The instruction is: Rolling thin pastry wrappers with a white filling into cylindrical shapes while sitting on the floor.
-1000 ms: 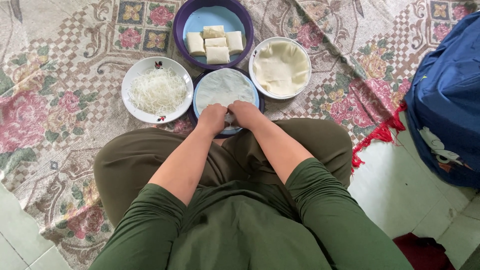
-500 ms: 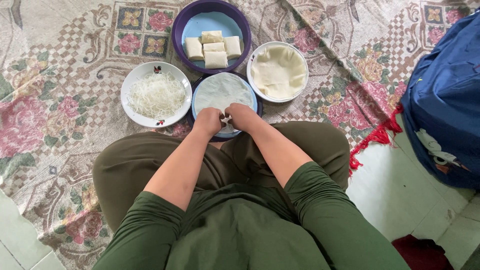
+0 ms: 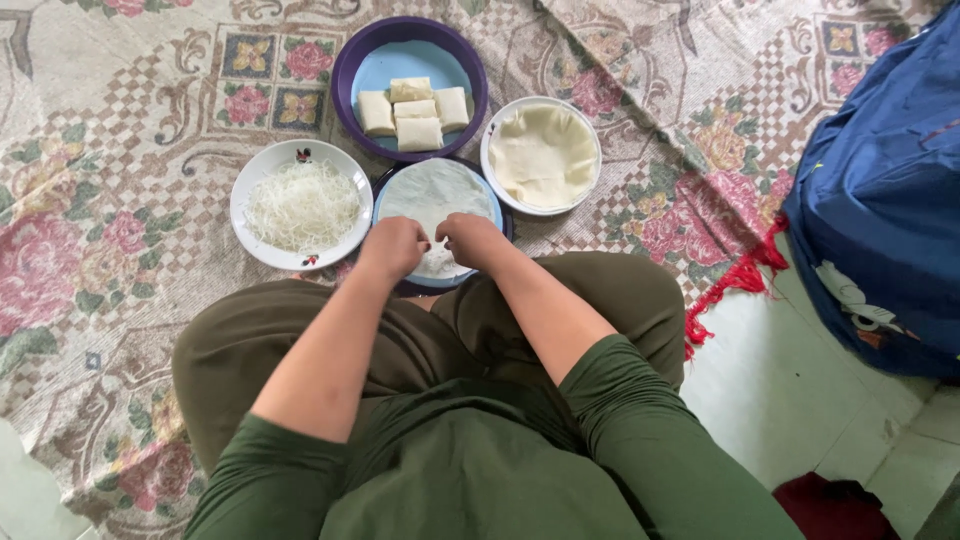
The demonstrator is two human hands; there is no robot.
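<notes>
left hand (image 3: 393,247) and right hand (image 3: 470,240) knuckles up, side by side, wrists bent down over near edge of wrapper (image 3: 435,195). fingers curled, pinched on wrapper's near edge. wrapper lay flat on blue plate (image 3: 497,212) before crossed legs. noodle plate (image 3: 300,205) left, bowl of folded rolls (image 3: 410,100) beyond.

Wrapper's (image 3: 437,192) near edge — under hands

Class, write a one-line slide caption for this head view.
Both hands, left hand and right hand, work a thin wrapper on a blue plate.
</notes>
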